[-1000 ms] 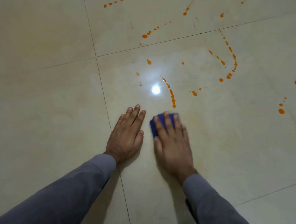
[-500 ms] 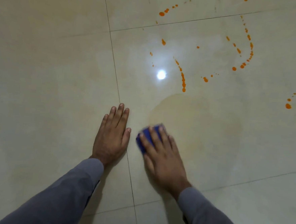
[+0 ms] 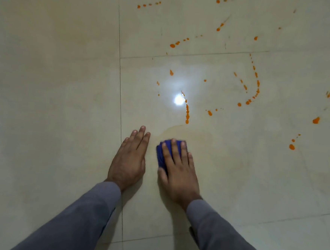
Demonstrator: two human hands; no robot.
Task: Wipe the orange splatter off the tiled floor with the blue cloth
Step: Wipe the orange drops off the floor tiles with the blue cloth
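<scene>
Right hand (image 3: 177, 171) presses flat-fingered on the blue cloth (image 3: 161, 154); left hand (image 3: 129, 159) lies flat, fingers together, on the floor (image 3: 54, 97), orange splatter (image 3: 187, 114) just ahead.

An indoor room, kind unclear: only a glossy beige tiled floor (image 3: 54, 97) with thin grout lines (image 3: 120, 110) shows.

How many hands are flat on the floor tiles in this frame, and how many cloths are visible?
2 hands, 1 cloth. The left hand rests bare on the tiled floor; the right hand presses straight-fingered on the blue cloth, largely hidden beneath it.
</scene>
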